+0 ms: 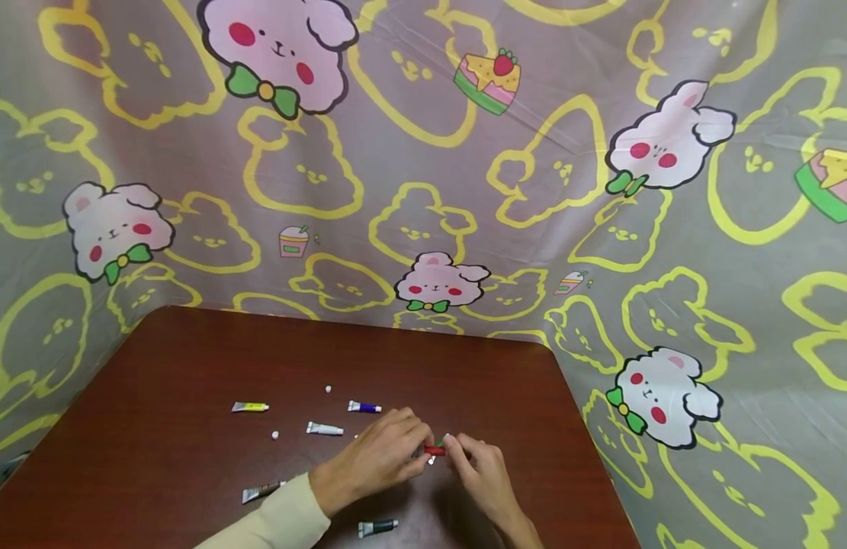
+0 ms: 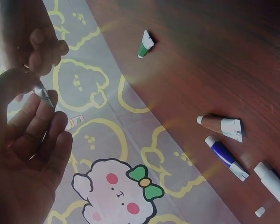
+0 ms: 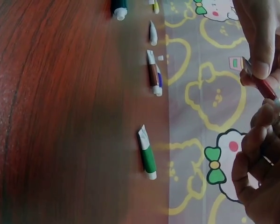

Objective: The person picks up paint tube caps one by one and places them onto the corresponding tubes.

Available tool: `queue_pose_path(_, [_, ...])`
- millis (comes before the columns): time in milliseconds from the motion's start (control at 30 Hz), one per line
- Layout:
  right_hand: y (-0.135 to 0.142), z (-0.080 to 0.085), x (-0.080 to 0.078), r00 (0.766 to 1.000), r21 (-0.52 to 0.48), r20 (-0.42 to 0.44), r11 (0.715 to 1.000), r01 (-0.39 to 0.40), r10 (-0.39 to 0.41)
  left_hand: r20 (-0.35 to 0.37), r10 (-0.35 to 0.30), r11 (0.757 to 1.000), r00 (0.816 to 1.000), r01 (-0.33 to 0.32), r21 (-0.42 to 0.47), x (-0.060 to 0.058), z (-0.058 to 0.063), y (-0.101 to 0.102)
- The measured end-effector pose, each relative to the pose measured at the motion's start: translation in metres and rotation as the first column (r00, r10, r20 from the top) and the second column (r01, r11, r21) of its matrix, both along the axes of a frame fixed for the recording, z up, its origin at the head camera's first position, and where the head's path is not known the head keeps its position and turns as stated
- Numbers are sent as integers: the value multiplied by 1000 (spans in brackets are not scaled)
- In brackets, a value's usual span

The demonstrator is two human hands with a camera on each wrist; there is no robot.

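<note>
A small red paint tube [image 1: 434,451] is held above the table between both hands. My left hand [image 1: 378,454] pinches its flat silver crimped end [image 2: 43,93]. The fingertips of my right hand [image 1: 486,476] pinch the tube's other end, at the whitish cap, which they mostly hide. In the right wrist view the red tube [image 3: 265,87] slants between the left hand [image 3: 261,42] and the right hand [image 3: 270,144]. A green paint tube [image 3: 148,156] lies on the table beneath the hands, mostly covered by them in the head view.
On the brown table [image 1: 190,358] lie yellow [image 1: 250,407], purple [image 1: 364,407], white [image 1: 325,429], dark brown [image 1: 261,492] and dark green [image 1: 378,528] tubes. Another brown tube [image 2: 219,127] lies near the purple one. Loose white caps [image 1: 275,435] are scattered about. A patterned cloth [image 1: 423,152] surrounds the table.
</note>
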State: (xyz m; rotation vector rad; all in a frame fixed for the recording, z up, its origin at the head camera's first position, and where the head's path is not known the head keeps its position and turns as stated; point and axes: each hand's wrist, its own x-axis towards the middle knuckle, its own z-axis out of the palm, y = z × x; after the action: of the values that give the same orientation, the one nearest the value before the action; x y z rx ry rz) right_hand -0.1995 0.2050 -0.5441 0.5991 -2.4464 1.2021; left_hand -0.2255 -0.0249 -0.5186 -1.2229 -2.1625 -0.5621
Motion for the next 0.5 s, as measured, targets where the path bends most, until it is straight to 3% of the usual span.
queue_pose_path(167, [0, 4, 1, 999, -46, 51, 999, -8, 10, 11, 18, 1000, 1000, -18, 3, -1, -3, 0])
queue_pose_path(500, [2, 0, -3, 982, -51, -160, 992, -113, 103, 81, 45, 999, 996, -43, -22, -1, -4, -6])
